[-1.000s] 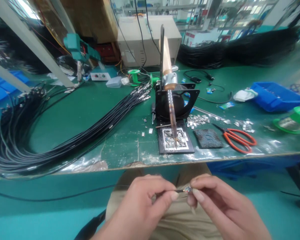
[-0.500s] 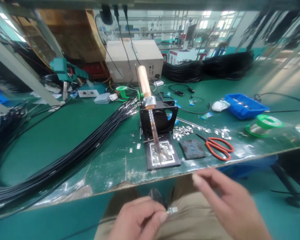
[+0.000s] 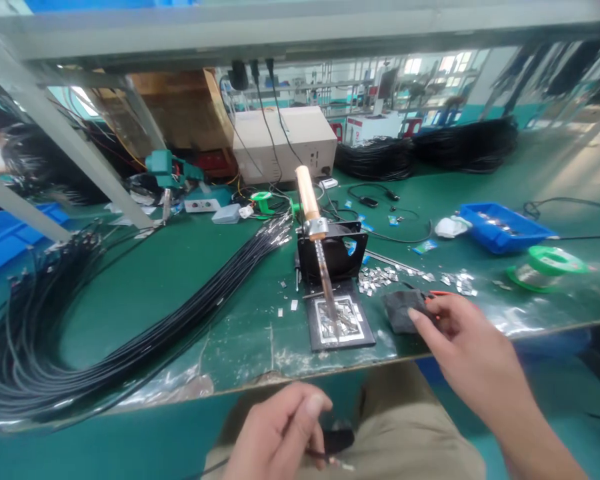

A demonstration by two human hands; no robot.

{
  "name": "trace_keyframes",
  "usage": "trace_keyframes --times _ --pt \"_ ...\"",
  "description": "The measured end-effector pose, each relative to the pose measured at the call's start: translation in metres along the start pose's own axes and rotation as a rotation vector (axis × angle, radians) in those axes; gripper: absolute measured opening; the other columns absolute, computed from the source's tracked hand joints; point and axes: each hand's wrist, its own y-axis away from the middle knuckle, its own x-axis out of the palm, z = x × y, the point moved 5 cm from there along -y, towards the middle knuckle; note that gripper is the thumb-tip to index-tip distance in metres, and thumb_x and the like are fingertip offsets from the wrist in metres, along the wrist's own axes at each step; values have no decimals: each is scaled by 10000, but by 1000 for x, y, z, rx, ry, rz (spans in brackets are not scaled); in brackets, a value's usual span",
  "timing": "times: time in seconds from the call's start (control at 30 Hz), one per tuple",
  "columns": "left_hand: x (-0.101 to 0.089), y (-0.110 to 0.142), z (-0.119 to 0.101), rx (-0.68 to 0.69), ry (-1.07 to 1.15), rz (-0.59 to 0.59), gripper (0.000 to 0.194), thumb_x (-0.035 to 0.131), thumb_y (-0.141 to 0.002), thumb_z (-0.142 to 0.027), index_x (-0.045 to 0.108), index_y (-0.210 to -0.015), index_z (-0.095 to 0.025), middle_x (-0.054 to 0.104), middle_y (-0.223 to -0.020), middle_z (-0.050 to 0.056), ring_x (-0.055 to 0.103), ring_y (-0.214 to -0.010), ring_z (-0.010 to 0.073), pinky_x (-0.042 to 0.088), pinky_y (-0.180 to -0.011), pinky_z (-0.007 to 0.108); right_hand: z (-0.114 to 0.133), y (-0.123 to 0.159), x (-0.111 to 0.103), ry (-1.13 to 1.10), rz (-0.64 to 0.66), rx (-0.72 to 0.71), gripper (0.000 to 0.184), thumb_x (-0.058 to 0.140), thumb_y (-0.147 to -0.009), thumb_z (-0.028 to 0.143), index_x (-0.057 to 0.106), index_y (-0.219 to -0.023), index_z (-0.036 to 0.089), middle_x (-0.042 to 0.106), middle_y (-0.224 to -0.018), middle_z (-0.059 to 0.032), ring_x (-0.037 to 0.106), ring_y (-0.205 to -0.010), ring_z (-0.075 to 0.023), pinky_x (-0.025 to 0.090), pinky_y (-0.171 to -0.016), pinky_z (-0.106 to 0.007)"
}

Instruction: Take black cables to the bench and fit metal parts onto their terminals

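Note:
My left hand (image 3: 280, 433) is low over my lap, its fingers pinched on the end of a thin black cable (image 3: 337, 441) with a small metal connector at its tip. My right hand (image 3: 460, 340) reaches over the bench edge, and its fingers curl onto the red scissors (image 3: 437, 294), which it mostly hides. The scissors lie beside a dark square pad (image 3: 397, 308). To the left, a soldering iron (image 3: 315, 227) with a wooden handle rests in a black stand, its tip over a small tray of metal bits (image 3: 343, 330).
A thick bundle of black cables (image 3: 130, 340) loops across the left of the green bench (image 3: 240, 347). Small metal shells (image 3: 380, 277) are scattered behind the pad. At the right are a blue tray (image 3: 500, 227) and a green solder spool (image 3: 550, 263). A beige box (image 3: 285, 143) stands at the back.
My right hand let go of the connector and moved up and right onto the scissors on the bench. My left hand stayed low with the cable end. The view tilted upward.

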Motion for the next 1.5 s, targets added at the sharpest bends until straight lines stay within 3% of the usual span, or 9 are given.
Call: trace_keyframes --times 0.13,0.23,0.33,0.4,0.5,0.7,1.0,1.23,1.5 --pt "1 -5 2 -10 106 -80 294 641 -986 -429 738 -1151 -206 812 -945 83 727 -836 227 555 -790 339 20 27 -8 -272 109 30 462 678 -867 636 694 -1093 234 842 -946 -86 827 -844 -271 686 -686 -330" --pt "9 -12 2 -14 166 -49 459 709 -938 -407 684 -1338 -184 793 -1203 151 759 -913 258 592 -815 380 35 54 11 -579 361 148 494 800 -813 578 743 -1136 208 859 -998 -127 841 -877 -292 702 -723 -303" --pt "10 -19 -3 9 228 -66 455 700 -949 -391 686 -1327 -137 800 -1173 172 765 -989 289 597 -883 417 42 74 32 -607 482 177 390 779 -875 540 783 -1105 224 851 -905 -82 822 -745 -238 692 -669 -263" --pt "7 -21 -6 20 237 -127 377 691 -959 -374 715 -1242 -125 811 -1094 160 759 -997 287 585 -903 418 43 77 39 -559 466 145 360 751 -902 540 797 -1075 228 821 -810 -51 788 -662 -213 680 -625 -253" --pt "1 -22 -9 20 249 -189 294 711 -950 -350 721 -1164 -147 802 -1008 111 751 -923 254 583 -851 379 46 73 43 -509 393 109 356 737 -901 558 807 -992 222 790 -744 -40 800 -760 -241 676 -696 -268" --pt "-5 -23 -11 41 261 -227 281 711 -959 -353 727 -1185 -187 755 -937 52 675 -766 191 571 -709 314 53 60 48 -465 393 60 348 722 -914 537 799 -993 206 833 -872 -72 783 -703 -224 643 -599 -262" --pt "-7 -15 -24 127 101 -294 212 681 -952 -322 777 -1118 -230 740 -896 25 522 -598 128 448 -575 252 63 65 41 -411 314 13 317 719 -924 506 783 -1050 222 795 -802 -32 749 -649 -192 623 -596 -246" --pt "-3 -9 -33 329 -98 -348 197 671 -966 -282 837 -1070 -262 710 -818 18 554 -626 157 481 -619 275 74 78 32 -380 168 -84 239 725 -910 454 805 -999 247 798 -823 -16 723 -637 -177 620 -636 -254" --pt "-2 -4 -28 330 -150 -358 192 670 -973 -273 825 -1086 -276 731 -851 21 574 -641 165 502 -646 280 71 82 30 -387 179 -77 218 714 -916 436 810 -1006 262 800 -828 6 711 -617 -154 606 -630 -236"
